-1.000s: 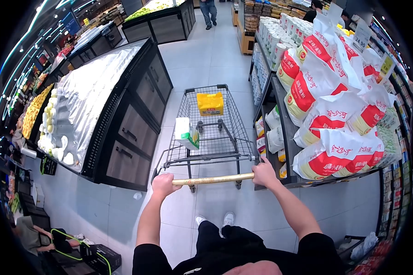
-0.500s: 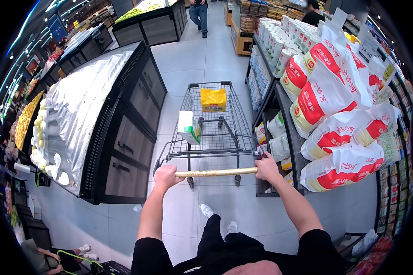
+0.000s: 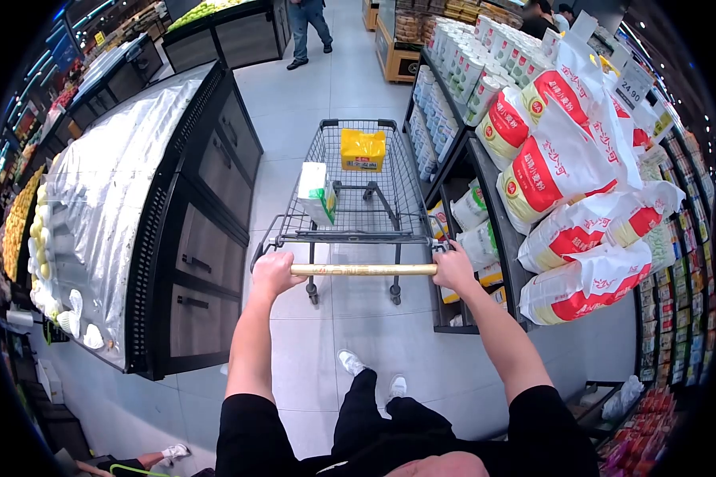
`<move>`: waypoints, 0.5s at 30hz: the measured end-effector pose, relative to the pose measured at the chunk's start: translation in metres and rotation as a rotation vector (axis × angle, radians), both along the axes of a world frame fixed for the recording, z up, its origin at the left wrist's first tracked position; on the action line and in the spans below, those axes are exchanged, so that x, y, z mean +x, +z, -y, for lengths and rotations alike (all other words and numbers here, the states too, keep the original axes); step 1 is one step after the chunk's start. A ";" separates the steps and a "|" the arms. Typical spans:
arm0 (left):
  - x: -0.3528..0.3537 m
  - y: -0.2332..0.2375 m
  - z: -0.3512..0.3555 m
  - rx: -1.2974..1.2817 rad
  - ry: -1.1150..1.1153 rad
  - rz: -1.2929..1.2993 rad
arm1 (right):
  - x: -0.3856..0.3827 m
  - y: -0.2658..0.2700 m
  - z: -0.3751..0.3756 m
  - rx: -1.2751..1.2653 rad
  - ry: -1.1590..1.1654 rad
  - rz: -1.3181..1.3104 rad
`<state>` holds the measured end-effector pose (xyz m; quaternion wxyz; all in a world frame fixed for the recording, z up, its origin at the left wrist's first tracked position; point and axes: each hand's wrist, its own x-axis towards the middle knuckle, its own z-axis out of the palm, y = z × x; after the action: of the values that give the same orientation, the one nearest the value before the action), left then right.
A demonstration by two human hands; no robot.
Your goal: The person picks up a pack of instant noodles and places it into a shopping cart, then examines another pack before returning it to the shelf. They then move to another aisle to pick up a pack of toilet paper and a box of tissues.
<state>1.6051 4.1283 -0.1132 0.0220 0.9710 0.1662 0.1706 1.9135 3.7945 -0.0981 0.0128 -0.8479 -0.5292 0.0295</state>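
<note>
My left hand (image 3: 273, 273) is wrapped round the left end of the shopping cart's pale yellow handle bar (image 3: 363, 270). Round the bar's right end my right hand (image 3: 454, 267) is closed too. The wire shopping cart (image 3: 390, 208) stands in front of me in the aisle. In its basket, a yellow package (image 3: 363, 150) lies toward the far end. A white and green package (image 3: 316, 193) stands against the left side, nearer to me.
A black display stand (image 3: 207, 238) with a silvery sheet on top borders the aisle on the left. Stacked flour bags (image 3: 557, 171) and white canisters (image 3: 469, 60) line the right, close to the cart. Ahead, a person in jeans (image 3: 308, 28) is at the aisle's far left.
The cart and both hands sit slightly higher and further left in view. The person in jeans has shifted left, legs now apart. The person at lower left has mostly slipped out of view.
</note>
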 end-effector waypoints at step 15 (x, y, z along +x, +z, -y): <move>-0.050 0.014 0.072 -0.027 0.043 -0.021 | -0.044 0.012 0.061 -0.076 -0.007 -0.027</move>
<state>1.5548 4.0559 -0.0993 0.0296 0.9685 0.1895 0.1588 1.8691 3.7338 -0.0863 -0.0121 -0.8491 -0.5246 0.0611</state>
